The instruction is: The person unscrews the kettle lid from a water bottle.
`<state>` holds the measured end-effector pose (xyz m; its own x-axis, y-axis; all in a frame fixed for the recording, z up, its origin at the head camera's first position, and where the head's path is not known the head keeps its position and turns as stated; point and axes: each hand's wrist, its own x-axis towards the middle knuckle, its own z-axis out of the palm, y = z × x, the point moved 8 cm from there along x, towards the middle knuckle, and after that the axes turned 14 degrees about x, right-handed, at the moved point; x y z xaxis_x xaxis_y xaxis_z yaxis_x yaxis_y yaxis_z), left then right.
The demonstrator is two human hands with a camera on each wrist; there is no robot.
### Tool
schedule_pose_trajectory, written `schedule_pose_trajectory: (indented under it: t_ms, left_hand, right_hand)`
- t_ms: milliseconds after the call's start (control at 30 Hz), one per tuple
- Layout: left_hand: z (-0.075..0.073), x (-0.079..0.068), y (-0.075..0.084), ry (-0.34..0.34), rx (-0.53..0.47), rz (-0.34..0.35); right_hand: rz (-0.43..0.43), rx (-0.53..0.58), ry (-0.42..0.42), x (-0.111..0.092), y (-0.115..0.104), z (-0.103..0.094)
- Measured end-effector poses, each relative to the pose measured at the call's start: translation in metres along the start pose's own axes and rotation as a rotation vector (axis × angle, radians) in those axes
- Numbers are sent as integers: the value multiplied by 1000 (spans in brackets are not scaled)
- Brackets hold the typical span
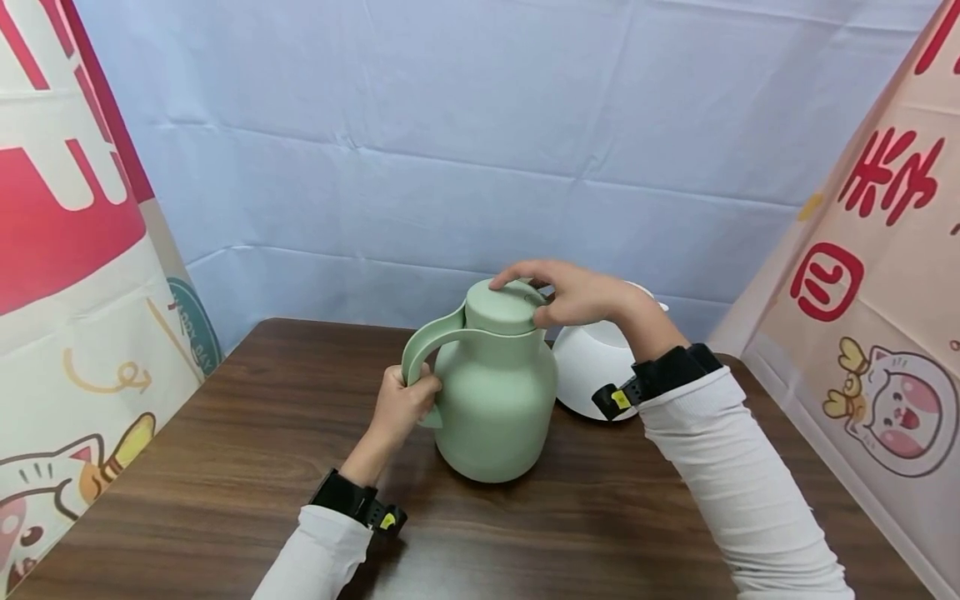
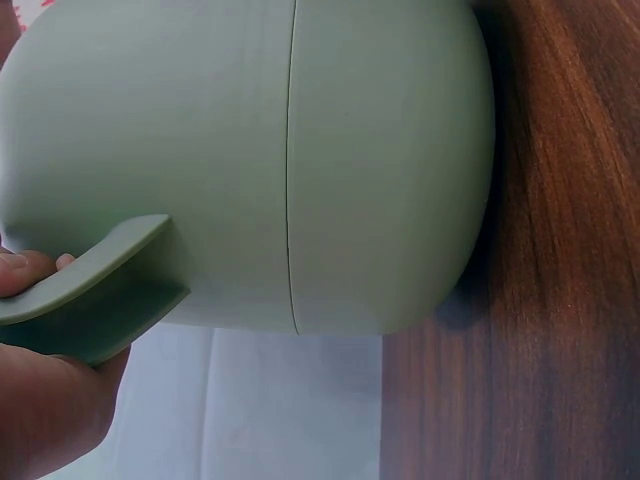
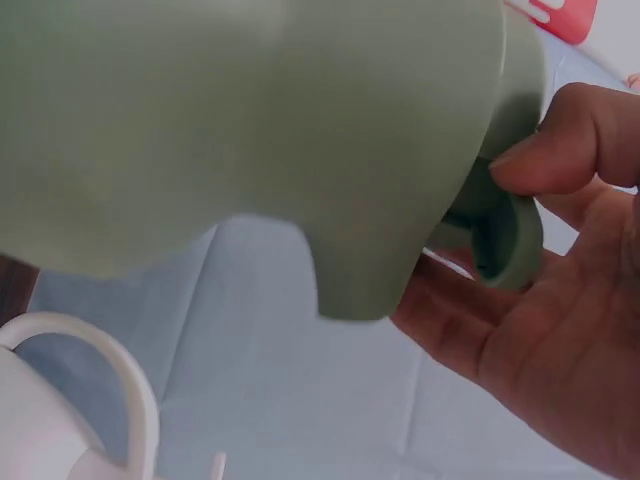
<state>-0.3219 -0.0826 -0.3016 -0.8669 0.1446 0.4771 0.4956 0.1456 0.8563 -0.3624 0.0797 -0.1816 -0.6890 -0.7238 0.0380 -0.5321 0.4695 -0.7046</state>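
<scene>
Here, the left grip (image 1: 401,402) holds the green jug's (image 1: 492,408) handle (image 1: 433,335), the right grip (image 1: 573,292) its lid (image 1: 501,310).

Creased pale-blue cloth (image 1: 450,167) spans the back, dark wood-grain table (image 1: 240,467) below, printed left banner (image 1: 82,325) and right banner (image 1: 877,325) flanking it!

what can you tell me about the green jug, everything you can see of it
The green jug is pale, smooth and plastic-looking, with rounded sides, a thin seam running around it, a short spout, a curved handle and a round lid on top. It stands upright on the brown table, beside a white jug. The left hand grips the handle; the right hand holds the lid.
</scene>
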Motion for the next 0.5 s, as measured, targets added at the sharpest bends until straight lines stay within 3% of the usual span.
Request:
schedule_pose_trajectory:
  t_ms: [500]
  left_hand:
    - [0, 0, -1, -3, 8, 8]
  right_hand:
    - [-106, -34, 2, 2, 0, -8]
